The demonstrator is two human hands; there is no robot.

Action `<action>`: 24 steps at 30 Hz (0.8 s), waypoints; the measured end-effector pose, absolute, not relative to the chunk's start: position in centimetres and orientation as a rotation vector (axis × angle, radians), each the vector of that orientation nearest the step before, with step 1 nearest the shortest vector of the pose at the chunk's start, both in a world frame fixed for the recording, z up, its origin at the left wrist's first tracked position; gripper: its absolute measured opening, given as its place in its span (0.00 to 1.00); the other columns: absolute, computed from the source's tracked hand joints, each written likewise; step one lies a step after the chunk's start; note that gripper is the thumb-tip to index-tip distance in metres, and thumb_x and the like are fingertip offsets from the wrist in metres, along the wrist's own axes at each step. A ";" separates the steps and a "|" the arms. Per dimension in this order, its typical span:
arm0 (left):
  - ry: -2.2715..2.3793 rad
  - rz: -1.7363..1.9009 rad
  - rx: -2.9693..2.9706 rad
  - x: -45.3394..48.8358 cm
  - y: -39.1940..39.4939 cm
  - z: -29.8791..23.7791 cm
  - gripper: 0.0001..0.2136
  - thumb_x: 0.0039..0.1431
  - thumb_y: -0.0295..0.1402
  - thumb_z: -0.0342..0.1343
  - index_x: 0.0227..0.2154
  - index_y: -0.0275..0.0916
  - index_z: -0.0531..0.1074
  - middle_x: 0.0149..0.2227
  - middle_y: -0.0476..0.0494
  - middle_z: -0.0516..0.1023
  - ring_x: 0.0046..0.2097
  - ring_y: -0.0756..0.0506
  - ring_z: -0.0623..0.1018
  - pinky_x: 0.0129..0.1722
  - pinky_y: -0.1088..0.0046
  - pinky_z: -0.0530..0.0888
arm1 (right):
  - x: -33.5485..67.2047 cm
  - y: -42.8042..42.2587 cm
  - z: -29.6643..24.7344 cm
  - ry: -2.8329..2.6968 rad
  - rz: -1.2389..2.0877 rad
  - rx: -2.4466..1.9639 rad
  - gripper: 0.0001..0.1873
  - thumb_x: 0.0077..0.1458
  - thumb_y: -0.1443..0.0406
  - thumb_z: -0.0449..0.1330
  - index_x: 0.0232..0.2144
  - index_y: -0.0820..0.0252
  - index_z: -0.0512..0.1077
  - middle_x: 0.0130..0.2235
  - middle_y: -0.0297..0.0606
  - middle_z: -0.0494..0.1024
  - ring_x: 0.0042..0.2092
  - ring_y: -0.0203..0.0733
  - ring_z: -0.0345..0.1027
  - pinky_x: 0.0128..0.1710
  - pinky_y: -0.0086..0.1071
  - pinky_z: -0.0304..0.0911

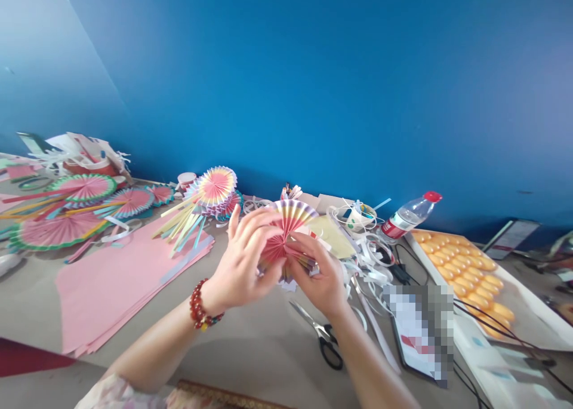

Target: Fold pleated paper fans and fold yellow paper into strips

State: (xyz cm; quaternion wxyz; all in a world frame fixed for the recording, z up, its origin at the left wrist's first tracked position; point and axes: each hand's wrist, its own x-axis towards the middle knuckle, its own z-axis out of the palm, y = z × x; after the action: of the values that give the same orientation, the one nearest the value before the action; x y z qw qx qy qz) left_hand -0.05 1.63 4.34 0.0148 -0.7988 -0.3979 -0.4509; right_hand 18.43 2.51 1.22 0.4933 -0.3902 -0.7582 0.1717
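Note:
Between my hands, above the table, is a round pleated paper rosette (pixel 293 214), pink in the middle with yellow and purple toward its rim. My left hand (pixel 248 254) grips its left side, thumb near the centre, and covers part of it. With thumb and fingers my right hand (pixel 320 271) pinches the rosette at its lower right, close to the middle. Scissors with black handles (pixel 320 331) lie on the table just below my right hand. A red bead bracelet (pixel 199 307) circles my left wrist.
Pink paper sheets (pixel 120 283) are stacked at left, near finished rosettes with paper strips (pixel 217 185). White strips (pixel 371 248) lie tangled at right, beside a plastic bottle (pixel 407 215), a phone (pixel 416 337) and a tray of yellow-orange oval pieces (pixel 468 271). A blue wall (pixel 313 86) rises behind.

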 end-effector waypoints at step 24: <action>-2.293 -2.796 -2.740 -1.0 7.8 -0.8 0.18 0.47 0.38 0.69 0.39 0.35 0.77 0.41 0.40 0.83 0.40 0.42 0.82 0.39 0.71 0.77 | 19.5 5.9 -0.5 -2.168 -0.041 -1.042 0.20 0.61 0.66 0.55 0.55 0.53 0.66 0.51 0.46 0.72 0.54 0.52 0.68 0.50 0.44 0.68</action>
State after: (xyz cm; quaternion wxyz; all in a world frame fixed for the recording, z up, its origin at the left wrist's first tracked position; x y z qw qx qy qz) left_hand -0.97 7.79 -0.78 -0.6426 -0.4628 -0.3873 -0.4722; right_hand 19.46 5.91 -0.54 0.3596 -0.4041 -0.8409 -0.0157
